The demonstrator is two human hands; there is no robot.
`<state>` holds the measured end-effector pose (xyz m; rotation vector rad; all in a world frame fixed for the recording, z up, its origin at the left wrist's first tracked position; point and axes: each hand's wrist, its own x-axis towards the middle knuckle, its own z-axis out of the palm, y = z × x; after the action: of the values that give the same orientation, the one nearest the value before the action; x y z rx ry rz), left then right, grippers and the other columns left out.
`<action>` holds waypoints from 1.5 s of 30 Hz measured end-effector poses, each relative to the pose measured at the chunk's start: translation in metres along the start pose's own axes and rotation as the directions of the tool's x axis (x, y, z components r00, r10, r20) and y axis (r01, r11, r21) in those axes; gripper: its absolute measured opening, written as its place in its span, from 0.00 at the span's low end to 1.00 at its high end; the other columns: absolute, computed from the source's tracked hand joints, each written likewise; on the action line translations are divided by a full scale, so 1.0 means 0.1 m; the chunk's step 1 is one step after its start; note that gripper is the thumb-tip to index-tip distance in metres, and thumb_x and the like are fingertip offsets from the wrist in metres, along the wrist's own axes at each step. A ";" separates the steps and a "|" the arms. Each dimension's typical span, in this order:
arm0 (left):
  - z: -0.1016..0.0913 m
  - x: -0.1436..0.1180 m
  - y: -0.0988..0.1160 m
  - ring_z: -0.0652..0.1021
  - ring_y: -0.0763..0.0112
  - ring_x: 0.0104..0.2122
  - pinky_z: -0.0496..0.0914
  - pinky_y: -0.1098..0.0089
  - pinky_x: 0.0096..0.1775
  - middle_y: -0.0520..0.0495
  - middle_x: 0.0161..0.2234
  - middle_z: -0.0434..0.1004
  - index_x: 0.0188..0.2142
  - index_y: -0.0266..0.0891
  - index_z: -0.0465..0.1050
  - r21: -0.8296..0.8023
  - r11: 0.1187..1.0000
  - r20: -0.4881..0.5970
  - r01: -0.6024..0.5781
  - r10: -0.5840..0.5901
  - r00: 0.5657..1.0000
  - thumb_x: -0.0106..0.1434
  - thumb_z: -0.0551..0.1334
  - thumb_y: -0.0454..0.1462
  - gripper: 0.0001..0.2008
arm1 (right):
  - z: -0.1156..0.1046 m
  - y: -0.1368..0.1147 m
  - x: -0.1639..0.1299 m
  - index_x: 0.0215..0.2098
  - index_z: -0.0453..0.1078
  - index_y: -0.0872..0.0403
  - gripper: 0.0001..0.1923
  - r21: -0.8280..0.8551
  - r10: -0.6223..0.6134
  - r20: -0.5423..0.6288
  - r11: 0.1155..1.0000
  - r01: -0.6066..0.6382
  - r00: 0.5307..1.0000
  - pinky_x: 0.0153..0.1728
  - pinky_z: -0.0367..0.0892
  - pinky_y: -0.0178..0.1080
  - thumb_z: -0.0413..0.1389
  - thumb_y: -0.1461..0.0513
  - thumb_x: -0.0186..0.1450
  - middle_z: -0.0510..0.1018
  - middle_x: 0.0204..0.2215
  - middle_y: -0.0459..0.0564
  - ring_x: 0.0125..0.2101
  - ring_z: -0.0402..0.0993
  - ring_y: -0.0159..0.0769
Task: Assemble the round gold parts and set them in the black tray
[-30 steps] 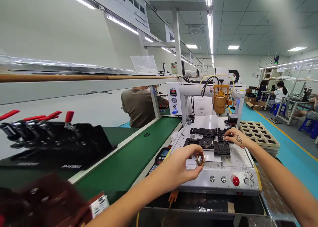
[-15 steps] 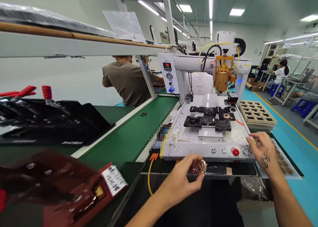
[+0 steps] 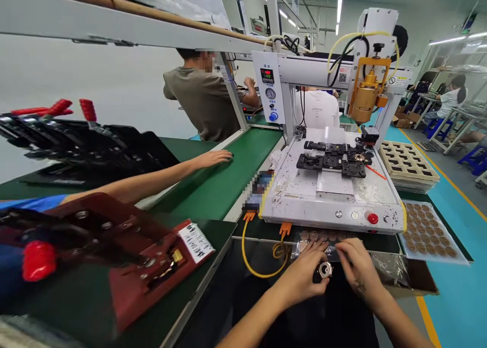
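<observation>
Round metal part (image 3: 325,270): near, right of centre, in front of the white machine (image 3: 289,206).
Left hand (image 3: 304,274): I grip the part between thumb and fingers, other fingertips at the disc strip (image 3: 313,235).
Right hand (image 3: 359,264): half curled beside the strip; whether I pinch it, I cannot tell.
Green belt (image 3: 253,150): left, under a co-worker's hand (image 3: 214,159).

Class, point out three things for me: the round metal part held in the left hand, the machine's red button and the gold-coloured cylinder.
Round metal part (image 3: 325,270): head view, middle of its face.
Red button (image 3: 372,218): head view, centre of its cap.
Gold-coloured cylinder (image 3: 361,104): head view, middle of its body.
</observation>
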<state>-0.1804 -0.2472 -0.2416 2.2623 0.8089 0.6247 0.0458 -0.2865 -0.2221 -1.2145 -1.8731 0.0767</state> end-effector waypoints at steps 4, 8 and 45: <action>-0.10 0.00 -0.01 0.68 0.47 0.73 0.60 0.46 0.74 0.31 0.69 0.74 0.49 0.40 0.75 -0.056 0.998 -0.008 0.025 -0.026 1.000 0.58 0.71 0.31 0.19 | 0.43 0.11 0.04 0.51 0.75 0.50 0.13 0.049 0.035 0.108 0.998 -0.040 0.994 0.46 0.81 0.47 0.50 0.68 0.78 0.82 0.42 0.55 0.44 0.82 0.46; -0.23 0.06 -0.12 0.71 0.49 0.71 0.62 0.49 0.73 0.34 0.69 0.74 0.51 0.40 0.77 -0.091 0.995 0.017 0.030 -0.028 0.999 0.57 0.71 0.30 0.21 | 0.50 0.25 0.04 0.51 0.78 0.50 0.08 0.026 0.030 0.171 0.999 -0.035 0.985 0.47 0.80 0.51 0.57 0.63 0.77 0.80 0.43 0.56 0.45 0.80 0.51; -0.31 -0.11 0.46 0.88 0.61 0.42 0.82 0.61 0.48 0.46 0.43 0.85 0.51 0.40 0.73 -0.904 0.383 -0.023 0.190 -0.489 0.872 0.60 0.78 0.38 0.23 | -0.16 -0.25 0.13 0.50 0.81 0.52 0.18 0.368 0.472 0.244 0.763 -0.531 0.847 0.27 0.74 0.38 0.58 0.48 0.77 0.84 0.34 0.50 0.25 0.76 0.36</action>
<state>-0.1899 -0.2693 -0.1906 0.9765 0.7870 0.9117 0.0374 -0.2958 -0.1916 -1.3871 -1.4748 0.8443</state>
